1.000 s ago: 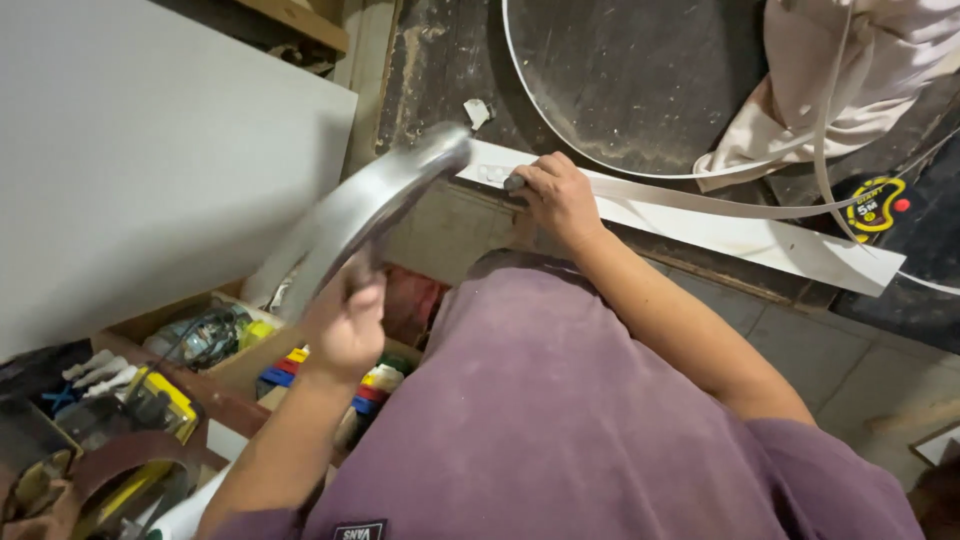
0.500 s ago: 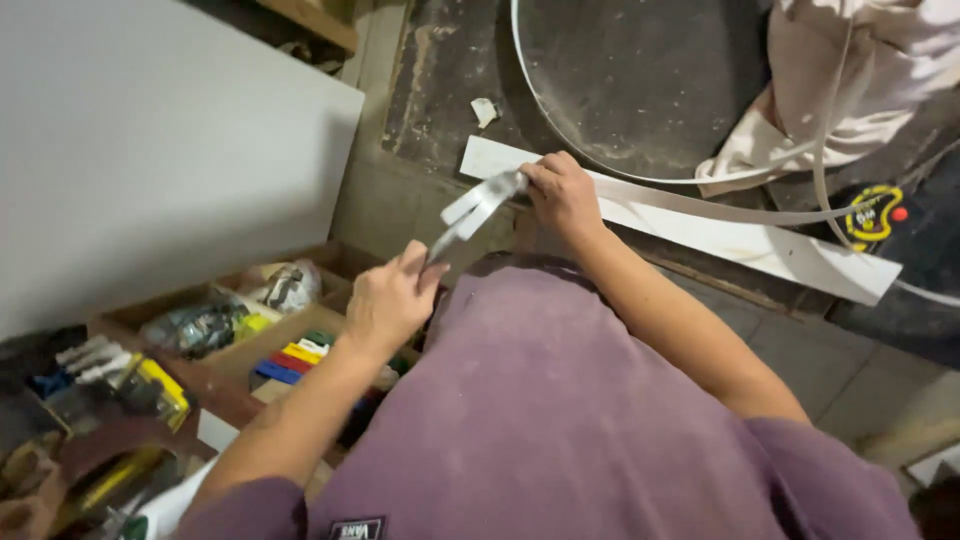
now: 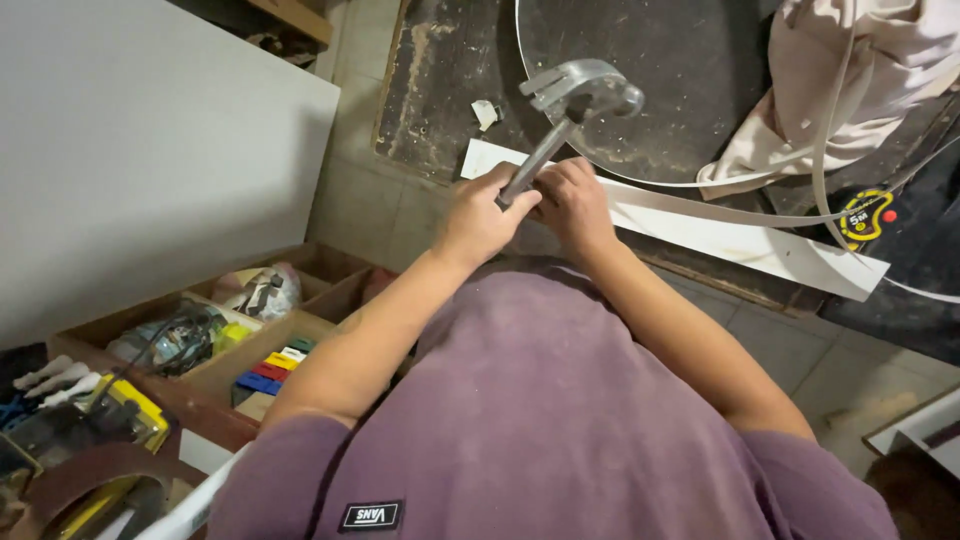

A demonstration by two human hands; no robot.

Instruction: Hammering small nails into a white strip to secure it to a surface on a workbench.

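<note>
Hammer [image 3: 575,105] sits clenched in the left hand [image 3: 482,222], its steel handle slanting up and away to the claw head above the white strip [image 3: 720,235], which the right hand [image 3: 572,200], just beside, pinches down on the dark bench [image 3: 440,80].

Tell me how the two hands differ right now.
The left hand is wrapped around the handle of a metal claw hammer, while the right hand holds no tool and presses down on a white strip. The left hand carries the hammer with its head raised above the strip; the right hand rests flat at the strip's edge. Both are bare and sit side by side, touching.
</note>
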